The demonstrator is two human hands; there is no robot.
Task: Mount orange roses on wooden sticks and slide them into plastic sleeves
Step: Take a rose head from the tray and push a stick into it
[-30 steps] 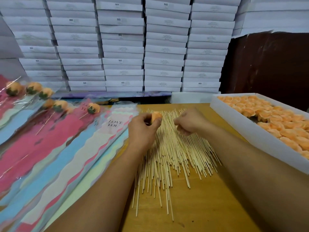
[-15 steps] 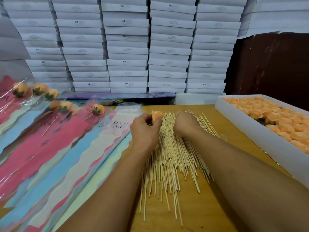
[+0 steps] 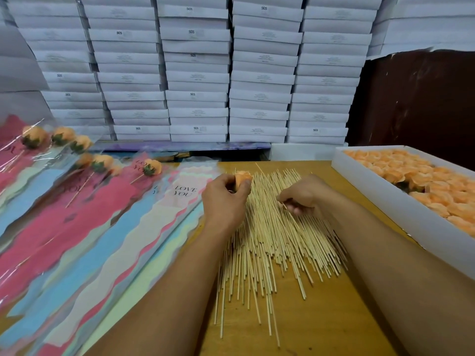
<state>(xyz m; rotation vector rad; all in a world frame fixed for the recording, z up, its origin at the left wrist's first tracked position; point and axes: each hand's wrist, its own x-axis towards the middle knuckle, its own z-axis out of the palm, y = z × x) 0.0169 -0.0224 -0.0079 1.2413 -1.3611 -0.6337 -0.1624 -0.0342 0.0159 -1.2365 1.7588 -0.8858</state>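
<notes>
My left hand (image 3: 225,199) grips an orange rose (image 3: 243,177) above the far end of a spread pile of wooden sticks (image 3: 272,242) on the table. My right hand (image 3: 303,196) is over the pile's right part, fingers curled and pinching at a stick. A white box (image 3: 401,209) at the right holds several more orange roses (image 3: 421,176). On the left lie overlapping plastic sleeves (image 3: 84,227) in pink, blue and pale green, some printed "LOVE YOU". Several mounted roses (image 3: 151,167) sit inside the sleeves at the far left.
Stacks of flat white boxes (image 3: 195,73) form a wall behind the wooden table (image 3: 321,325). A dark brown panel (image 3: 416,98) stands at the back right. A low white box (image 3: 303,151) sits at the table's far edge.
My right hand has moved nearer along the sticks, away from the left hand, and its fingers now pinch at a stick. The left hand keeps holding the rose in the same place.
</notes>
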